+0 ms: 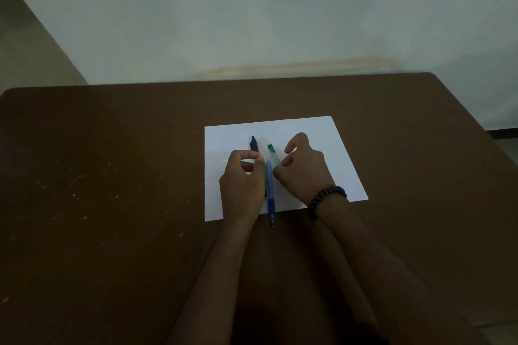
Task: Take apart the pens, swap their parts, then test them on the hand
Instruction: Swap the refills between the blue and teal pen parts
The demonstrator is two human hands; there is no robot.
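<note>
Currently, both hands are hovering low over a white sheet of paper (308, 134) lying on the brown surface (112, 176). The left hand (242, 179) is curling its fingers (246, 154) over a black pen (254, 144), whose far end is showing beyond the knuckles; whether the fingers are actually grasping it cannot be told. The right hand (304, 173) (wearing a dark beaded bracelet (326, 199) at the wrist) is holding its fingers loosely bent and released, just beside a blue pen with a green far end (270, 190). That pen is lying between the hands, its near tip projecting past the paper edge.
</note>
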